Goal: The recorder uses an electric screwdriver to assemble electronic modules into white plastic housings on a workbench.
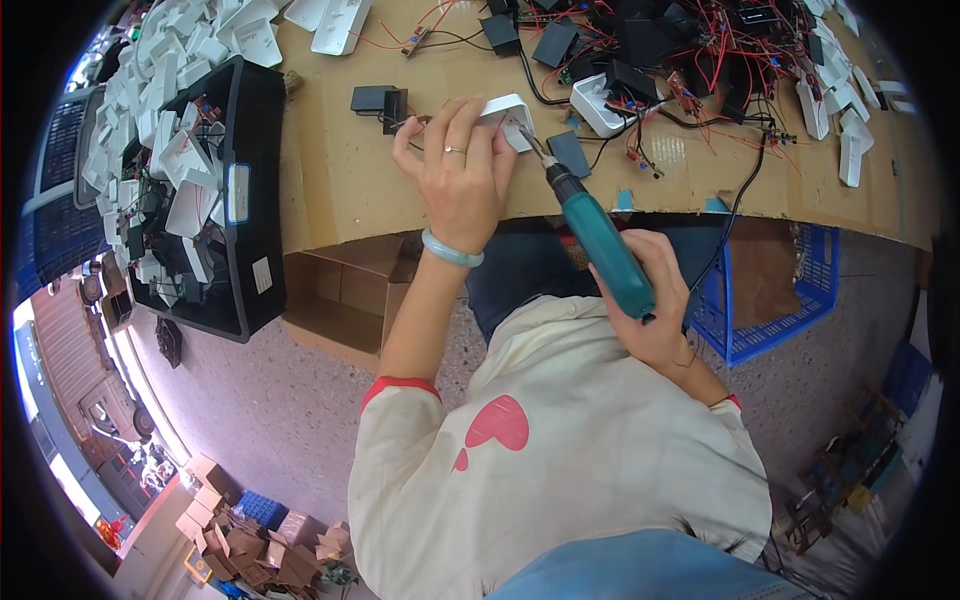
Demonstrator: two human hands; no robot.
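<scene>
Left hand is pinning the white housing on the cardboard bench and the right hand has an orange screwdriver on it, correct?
Not quite: the screwdriver is teal, not orange, as the head view shows. The rest holds: the left hand pins the white housing on the cardboard bench, and the right hand holds the tool.

Bright, even light; fisheye-bent edges

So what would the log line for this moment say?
left hand: pressing white casing | right hand: gripping teal screwdriver, tip on casing | surface: cardboard-covered bench
</scene>
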